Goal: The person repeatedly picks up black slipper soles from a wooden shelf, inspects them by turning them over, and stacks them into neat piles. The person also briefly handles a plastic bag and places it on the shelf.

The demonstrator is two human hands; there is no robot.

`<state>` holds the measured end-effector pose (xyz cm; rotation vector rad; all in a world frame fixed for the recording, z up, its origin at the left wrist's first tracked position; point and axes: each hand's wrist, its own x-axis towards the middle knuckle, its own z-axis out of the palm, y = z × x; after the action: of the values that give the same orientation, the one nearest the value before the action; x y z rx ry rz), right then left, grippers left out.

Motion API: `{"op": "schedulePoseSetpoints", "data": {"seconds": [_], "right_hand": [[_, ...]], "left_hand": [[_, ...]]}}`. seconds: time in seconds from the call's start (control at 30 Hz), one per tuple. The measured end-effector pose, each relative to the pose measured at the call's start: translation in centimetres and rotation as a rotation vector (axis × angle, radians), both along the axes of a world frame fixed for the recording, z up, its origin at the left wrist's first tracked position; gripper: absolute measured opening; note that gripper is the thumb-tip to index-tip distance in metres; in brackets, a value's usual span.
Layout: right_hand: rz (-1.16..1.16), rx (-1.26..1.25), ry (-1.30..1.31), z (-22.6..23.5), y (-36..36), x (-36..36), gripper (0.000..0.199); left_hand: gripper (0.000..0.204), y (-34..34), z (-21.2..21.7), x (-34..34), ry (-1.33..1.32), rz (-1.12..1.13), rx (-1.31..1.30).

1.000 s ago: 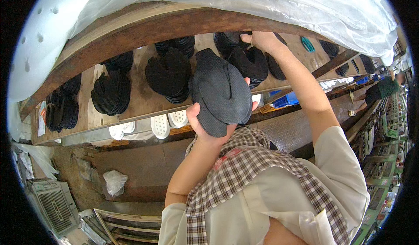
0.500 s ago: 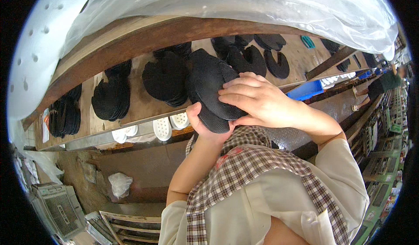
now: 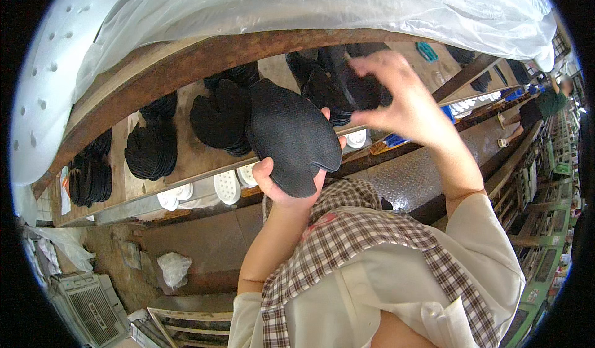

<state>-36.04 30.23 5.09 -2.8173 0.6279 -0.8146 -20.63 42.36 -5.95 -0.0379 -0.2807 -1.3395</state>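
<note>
My left hand holds a flat black textured shoe piece, rounded at the far end and notched at the near end. Its thumb presses the left edge, and fingertips show along the right side. To the right, my right hand is over the table, blurred by motion, thumb and fingers curved apart. Dark blurred material lies between and beyond its fingers. Whether it grips that material I cannot tell. A notched black stack lies just left of the held piece, and another black pile is between the two hands.
More black stacks line the wooden table. A teal item lies at the far right. White perforated shoes sit beneath the table edge. A wooden beam and plastic sheeting cross above. Another person is at the far right.
My right hand has left the pieces in my left hand and moved right, over the table. The piece in my left hand now shows its broad face and near notch.
</note>
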Motion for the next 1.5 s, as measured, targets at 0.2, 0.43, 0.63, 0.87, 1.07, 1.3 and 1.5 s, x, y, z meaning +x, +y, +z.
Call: {"op": "schedulePoseSetpoints", "data": {"seconds": [0.2, 0.43, 0.63, 0.87, 1.07, 1.3, 1.5], "right_hand": [[-0.008, 0.089, 0.265, -4.4, -3.8, 1.0, 0.075], [-0.01, 0.484, -0.079, -1.8, 0.9, 0.9, 0.058], [-0.074, 0.978, -0.275, -2.7, 0.2, 2.2, 0.02], [-0.339, 1.037, -0.6, -1.6, -8.4, 2.4, 0.036], [-0.456, 0.294, -0.132, -8.2, -18.2, 6.4, 0.041], [-0.307, -0.288, 0.219, -10.0, -22.0, 6.6, 0.036], [-0.41, -0.719, -0.115, -7.7, -19.2, 7.3, 0.028]], "left_hand": [[0.084, 0.0, 0.2, 0.3, -0.019, -0.022, 0.016], [0.077, 0.1, 0.2, 0.5, -0.034, -0.052, 0.108], [0.058, -0.9, 0.4, 0.4, -0.086, -0.083, 0.227], [0.052, -0.2, 0.8, -0.1, -0.11, 0.022, 0.122], [0.051, 1.3, 0.5, 0.0, -0.186, 0.068, 0.358], [0.048, 2.0, 0.5, -0.1, -0.322, 0.228, 0.453], [0.054, 0.7, 0.2, -1.0, -0.531, 0.315, 0.461]]}}
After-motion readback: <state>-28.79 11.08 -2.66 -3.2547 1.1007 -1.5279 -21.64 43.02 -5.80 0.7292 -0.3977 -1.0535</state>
